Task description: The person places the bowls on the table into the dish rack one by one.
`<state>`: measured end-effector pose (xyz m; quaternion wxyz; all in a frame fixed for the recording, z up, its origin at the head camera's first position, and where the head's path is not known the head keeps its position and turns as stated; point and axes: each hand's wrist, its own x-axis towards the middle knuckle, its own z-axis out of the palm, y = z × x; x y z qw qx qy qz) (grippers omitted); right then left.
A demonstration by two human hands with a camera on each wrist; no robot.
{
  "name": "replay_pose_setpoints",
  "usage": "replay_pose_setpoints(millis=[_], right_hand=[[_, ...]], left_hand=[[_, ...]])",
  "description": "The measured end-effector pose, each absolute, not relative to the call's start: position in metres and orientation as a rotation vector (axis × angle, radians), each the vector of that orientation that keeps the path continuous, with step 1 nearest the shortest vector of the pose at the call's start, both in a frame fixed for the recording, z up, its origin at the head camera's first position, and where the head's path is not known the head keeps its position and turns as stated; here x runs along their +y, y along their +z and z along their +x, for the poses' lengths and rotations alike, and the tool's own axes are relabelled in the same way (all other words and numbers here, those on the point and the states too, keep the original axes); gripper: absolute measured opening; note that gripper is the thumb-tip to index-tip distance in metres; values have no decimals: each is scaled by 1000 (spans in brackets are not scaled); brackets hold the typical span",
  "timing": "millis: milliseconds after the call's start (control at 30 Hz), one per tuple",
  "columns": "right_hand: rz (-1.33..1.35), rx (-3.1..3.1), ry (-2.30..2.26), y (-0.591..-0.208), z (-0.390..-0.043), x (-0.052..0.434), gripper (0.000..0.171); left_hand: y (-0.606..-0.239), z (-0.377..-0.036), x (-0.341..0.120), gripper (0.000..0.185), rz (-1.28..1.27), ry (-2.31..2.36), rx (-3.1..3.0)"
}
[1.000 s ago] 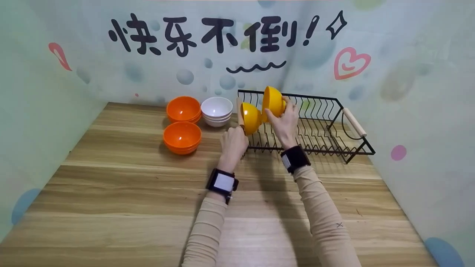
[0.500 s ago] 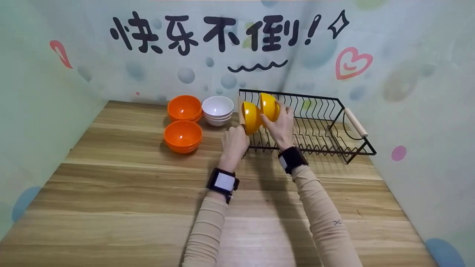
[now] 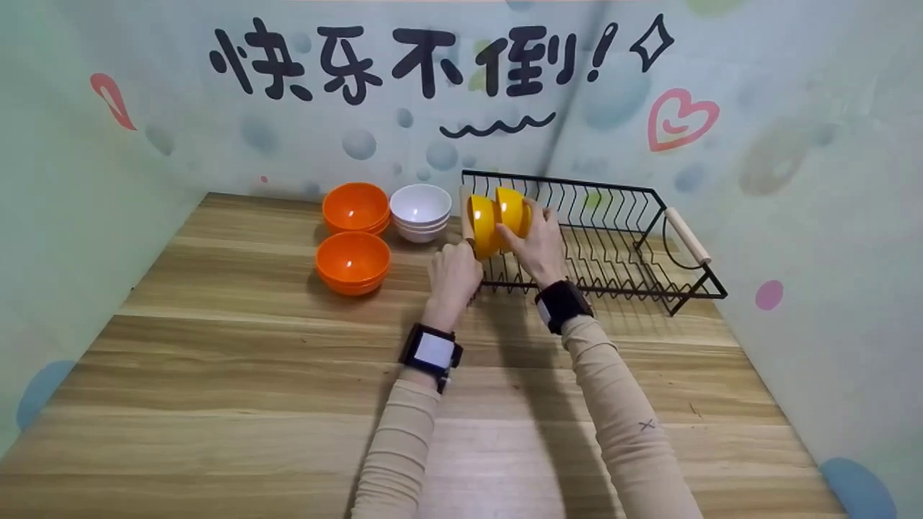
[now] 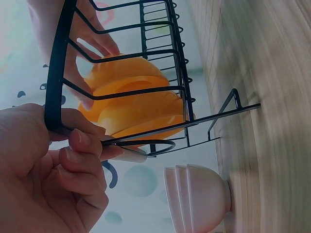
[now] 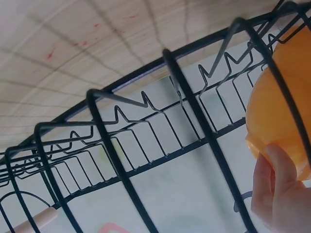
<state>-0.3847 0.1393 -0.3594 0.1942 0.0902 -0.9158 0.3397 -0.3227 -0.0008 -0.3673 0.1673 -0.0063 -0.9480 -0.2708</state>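
A black wire dish rack (image 3: pixel 591 184) with wooden handles stands at the back right of the table. My left hand (image 3: pixel 456 274) grips its front left corner, fingers curled by the frame and the wooden handle (image 3: pixel 466 216). One yellow bowl (image 3: pixel 482 227) stands on its side at the rack's left end, opening to the left. Close on its right is a second yellow bowl (image 3: pixel 510 214), tilted the same way, which my right hand (image 3: pixel 542 245) holds between thumb and fingers. In the left wrist view the held bowl (image 4: pixel 129 73) is partly behind the rack's wires.
Left of the rack stand a stack of white bowls (image 3: pixel 421 209) and two stacks of orange bowls, one at the back (image 3: pixel 355 205) and one in front (image 3: pixel 353 261). A patterned cloth wall (image 3: pixel 288 158) rises close behind. Wire slots continue along the rack's right side.
My right hand has moved left and down with its yellow bowl, bringing it close against the other yellow bowl. My left hand has stayed at the rack's corner.
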Motion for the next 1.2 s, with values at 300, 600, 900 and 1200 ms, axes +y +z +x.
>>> replay_pose_setpoints(millis=[300,600,900,1200], right_hand=[[255,-2667,903,-361,-385,136,69],[310,-2695,911,-363,-386,134,69],[359,-2692,862,-362,-389,133,70],[382,-2700,841,-363,-387,135,70]], left_hand=[[-366,-323,-2,21,-23,-769,-2709],[-366,-322,-2,20,-27,-777,-2705],[-365,-323,-1,22,-9,-783,-2716],[-366,-323,-1,20,-9,-770,-2708]])
